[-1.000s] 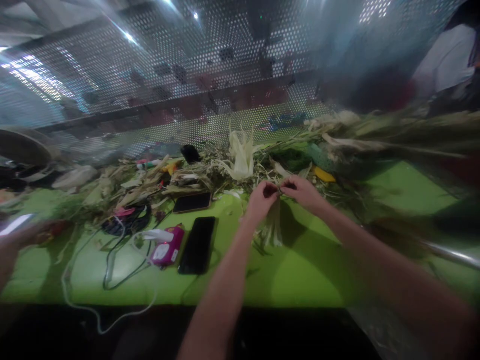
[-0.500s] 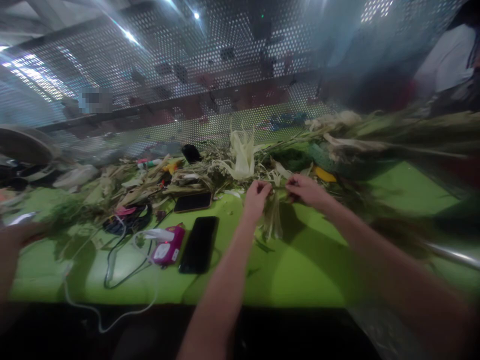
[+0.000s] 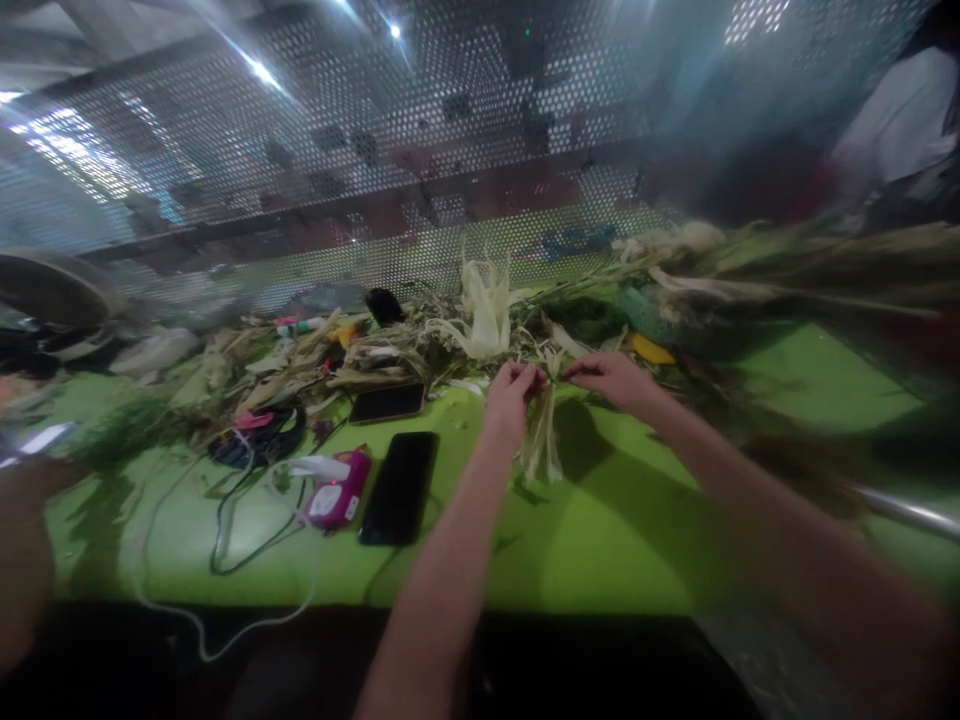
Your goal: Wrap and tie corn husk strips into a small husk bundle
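My left hand (image 3: 514, 392) is closed around the upper part of a pale corn husk bundle (image 3: 543, 446), whose strips hang down above the green table. My right hand (image 3: 606, 378) sits just to the right, its fingers pinched close to the bundle's top; whether they hold a strip is too small to make out. Just beyond my hands, a larger cream corn husk (image 3: 484, 315) stands upright with its leaves spread at the tips.
Dried husks and stalks (image 3: 382, 355) lie along the back of the green table (image 3: 600, 560). Nearer are a black phone (image 3: 398, 489), another phone (image 3: 387, 403) and a magenta power adapter (image 3: 339, 490) with cables. Another person's arm (image 3: 30, 540) reaches in at left. A perforated metal screen (image 3: 420, 150) stands behind.
My right hand has moved left, closer to my left hand and the husk bundle. At the left edge, the other person's arm has shifted.
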The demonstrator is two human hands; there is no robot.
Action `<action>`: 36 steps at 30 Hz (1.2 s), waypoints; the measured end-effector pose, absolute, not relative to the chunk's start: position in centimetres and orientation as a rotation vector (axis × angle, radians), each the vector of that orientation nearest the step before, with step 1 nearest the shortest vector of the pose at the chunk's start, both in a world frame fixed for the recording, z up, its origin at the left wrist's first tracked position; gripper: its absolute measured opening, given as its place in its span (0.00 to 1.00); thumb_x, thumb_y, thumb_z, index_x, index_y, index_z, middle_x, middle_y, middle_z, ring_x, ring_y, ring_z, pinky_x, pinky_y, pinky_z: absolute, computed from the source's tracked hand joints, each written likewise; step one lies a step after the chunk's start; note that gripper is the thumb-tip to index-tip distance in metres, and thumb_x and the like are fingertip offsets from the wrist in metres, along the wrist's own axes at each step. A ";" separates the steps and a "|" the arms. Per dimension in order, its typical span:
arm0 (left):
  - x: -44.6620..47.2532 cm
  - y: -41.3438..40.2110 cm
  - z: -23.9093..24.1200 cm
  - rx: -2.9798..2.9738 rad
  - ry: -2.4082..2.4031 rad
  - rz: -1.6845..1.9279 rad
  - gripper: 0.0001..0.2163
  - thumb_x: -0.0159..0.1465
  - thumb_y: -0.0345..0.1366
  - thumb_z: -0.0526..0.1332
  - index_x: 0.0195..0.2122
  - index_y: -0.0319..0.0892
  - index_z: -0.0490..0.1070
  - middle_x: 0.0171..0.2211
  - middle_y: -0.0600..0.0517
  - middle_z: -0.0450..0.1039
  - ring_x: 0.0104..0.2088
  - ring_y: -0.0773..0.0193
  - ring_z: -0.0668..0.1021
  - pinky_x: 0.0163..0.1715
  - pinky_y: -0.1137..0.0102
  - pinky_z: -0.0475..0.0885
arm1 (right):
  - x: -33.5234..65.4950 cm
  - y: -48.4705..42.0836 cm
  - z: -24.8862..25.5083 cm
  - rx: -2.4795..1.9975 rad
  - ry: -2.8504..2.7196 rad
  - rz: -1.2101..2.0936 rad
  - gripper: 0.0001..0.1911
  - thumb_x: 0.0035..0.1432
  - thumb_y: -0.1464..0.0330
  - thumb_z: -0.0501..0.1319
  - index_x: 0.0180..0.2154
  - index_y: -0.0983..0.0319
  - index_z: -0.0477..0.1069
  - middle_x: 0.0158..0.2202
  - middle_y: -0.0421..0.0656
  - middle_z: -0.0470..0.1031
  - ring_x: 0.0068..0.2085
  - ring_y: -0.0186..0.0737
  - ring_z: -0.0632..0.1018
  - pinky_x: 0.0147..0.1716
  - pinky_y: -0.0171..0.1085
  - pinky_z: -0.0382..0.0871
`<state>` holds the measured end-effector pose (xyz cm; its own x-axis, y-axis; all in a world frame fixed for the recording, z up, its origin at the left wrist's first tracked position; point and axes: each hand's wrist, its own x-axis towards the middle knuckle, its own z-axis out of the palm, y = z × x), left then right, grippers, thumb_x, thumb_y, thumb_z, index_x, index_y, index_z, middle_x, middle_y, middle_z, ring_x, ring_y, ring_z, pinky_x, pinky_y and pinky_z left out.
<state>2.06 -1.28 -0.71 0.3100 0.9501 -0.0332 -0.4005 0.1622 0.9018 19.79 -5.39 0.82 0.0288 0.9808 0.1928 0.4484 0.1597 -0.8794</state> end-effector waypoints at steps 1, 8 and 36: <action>2.1 -1.2 -0.7 0.981 0.759 1.123 0.12 0.57 0.38 0.66 0.27 0.41 0.61 0.26 0.57 0.71 0.25 0.73 0.72 0.31 0.74 0.69 | 19.8 -5.4 0.8 -1.434 -1.583 0.753 0.08 0.47 0.67 0.62 0.30 0.59 0.80 0.30 0.40 0.80 0.34 0.41 0.77 0.38 0.38 0.69; 1.8 -0.9 -0.4 1.080 0.808 1.162 0.10 0.58 0.37 0.65 0.29 0.41 0.63 0.27 0.56 0.73 0.25 0.72 0.73 0.33 0.73 0.69 | 19.9 -5.4 0.8 -1.471 -1.593 0.739 0.08 0.46 0.69 0.63 0.29 0.59 0.81 0.28 0.39 0.80 0.32 0.40 0.76 0.34 0.37 0.68; 2.1 -1.7 -0.8 1.164 0.779 0.953 0.11 0.50 0.37 0.71 0.32 0.38 0.74 0.27 0.55 0.72 0.29 0.70 0.71 0.34 0.73 0.65 | 18.4 -6.2 1.4 -1.424 -1.346 0.947 0.22 0.44 0.55 0.69 0.36 0.64 0.77 0.26 0.38 0.74 0.29 0.35 0.71 0.30 0.34 0.62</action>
<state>2.07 -1.74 -0.76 0.4072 0.9131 -0.0225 -0.2037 0.1148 0.9723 18.42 -6.19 1.37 0.1029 0.9928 0.0616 0.2773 0.0309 -0.9603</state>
